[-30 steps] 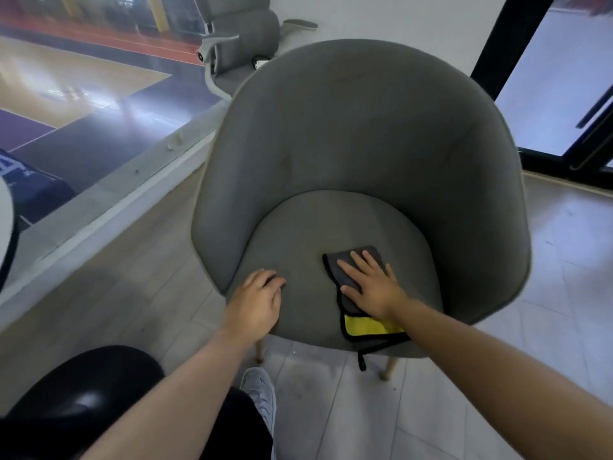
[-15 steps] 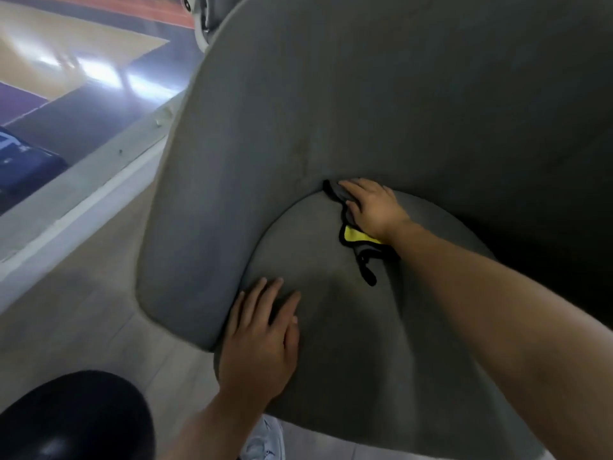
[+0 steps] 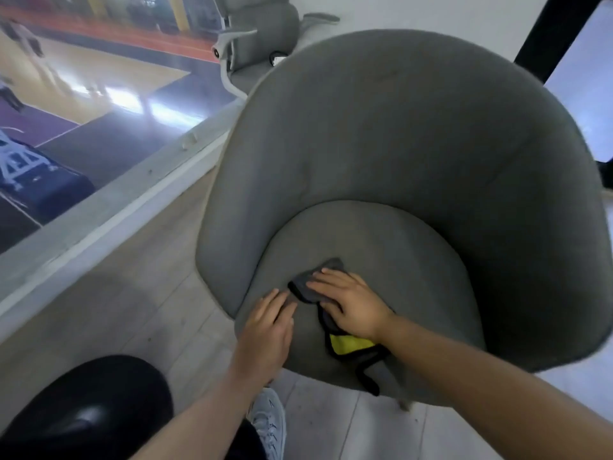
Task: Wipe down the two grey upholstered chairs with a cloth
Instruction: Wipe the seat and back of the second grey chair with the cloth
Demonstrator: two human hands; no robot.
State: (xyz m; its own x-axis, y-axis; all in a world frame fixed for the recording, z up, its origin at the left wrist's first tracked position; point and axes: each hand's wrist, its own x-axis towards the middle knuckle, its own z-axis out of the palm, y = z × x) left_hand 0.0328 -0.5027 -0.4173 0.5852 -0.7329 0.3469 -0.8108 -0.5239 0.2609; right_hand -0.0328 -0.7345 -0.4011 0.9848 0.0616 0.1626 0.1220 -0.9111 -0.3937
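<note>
- Right hand (image 3: 351,305): palm down, fingers spread flat, pressing the cloth (image 3: 310,285) against the seat cushion (image 3: 398,260); it pins the cloth rather than pinching it.
- Left hand (image 3: 268,330): palm down on the front-left edge of the cushion, fingers extended and close together, gripping nothing; its fingertips lie just beside the cloth's dark left edge and appear to brace the chair.
- Cloth: dark grey with black trim and a yellow panel (image 3: 348,345); it lies mostly beneath the right hand, the grey end showing past the fingertips, the yellow part trailing under the wrist toward the cushion's front rim.
- Grey upholstered chair (image 3: 414,144): curved shell back, near the camera; a further grey chair (image 3: 265,24) stands behind it.
- Step in hand, as judged: wiping the seat of the near chair, front portion.
- Next move, as judged: a flat, steady sweep across the remaining cushion, keeping the trailing end from bunching; the shell back and the further chair remain.
</note>
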